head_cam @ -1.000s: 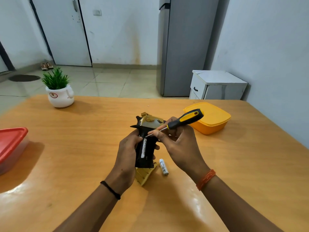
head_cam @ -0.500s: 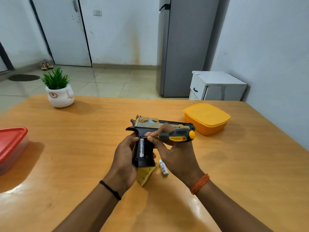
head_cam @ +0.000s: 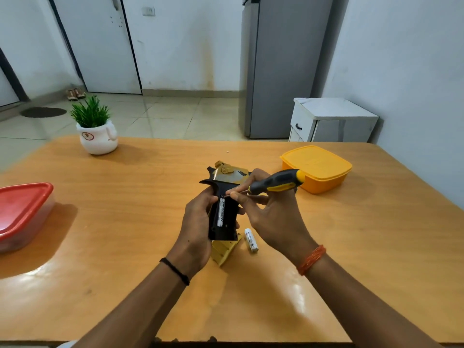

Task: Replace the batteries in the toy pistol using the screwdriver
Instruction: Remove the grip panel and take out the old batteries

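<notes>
Left hand (head_cam: 198,222) grips the toy pistol (head_cam: 223,209); right hand (head_cam: 271,217), gripping the screwdriver (head_cam: 276,183), has raised its handle, levering at the seated battery (head_cam: 221,212).

— What can't you make out?

— The barrel of the black-and-gold toy pistol (head_cam: 224,197) is hidden behind the right hand (head_cam: 272,217). The left hand's fingers (head_cam: 237,225) mostly vanish behind the grip.

— And near it?

— The gold plastic cover (head_cam: 224,251) is half under the grip. The print on the loose white battery (head_cam: 251,240) is too small to read.

— The edges?

— The red-lidded clear container (head_cam: 23,212) is cut off at the left, the orange wooden table (head_cam: 100,222) at the near edge.
</notes>
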